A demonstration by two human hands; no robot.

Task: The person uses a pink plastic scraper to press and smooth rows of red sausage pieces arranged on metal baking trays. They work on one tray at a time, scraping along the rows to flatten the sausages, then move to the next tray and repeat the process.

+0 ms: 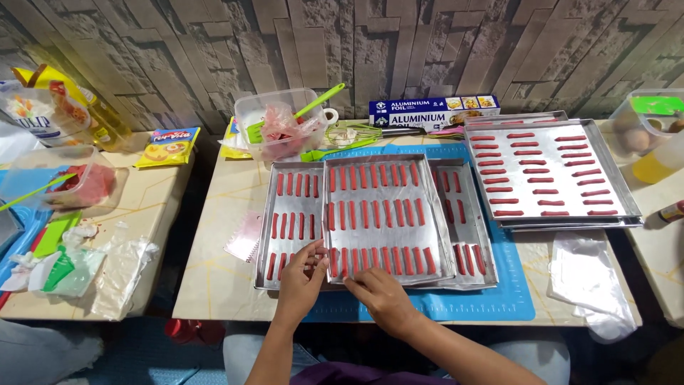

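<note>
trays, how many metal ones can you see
5, perhaps more hidden: top tray by both hands, left tray and right tray under it, two stacked far right.

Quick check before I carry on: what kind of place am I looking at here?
Most likely a home baking setup: metal trays of red dough sticks on a table, a box of foil, and a tub holding a green spatula.

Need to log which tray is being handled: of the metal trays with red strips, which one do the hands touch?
The middle tray, stacked on top of two lower trays. The left hand and right hand are at its near edge; the right-side trays lie untouched.
</note>
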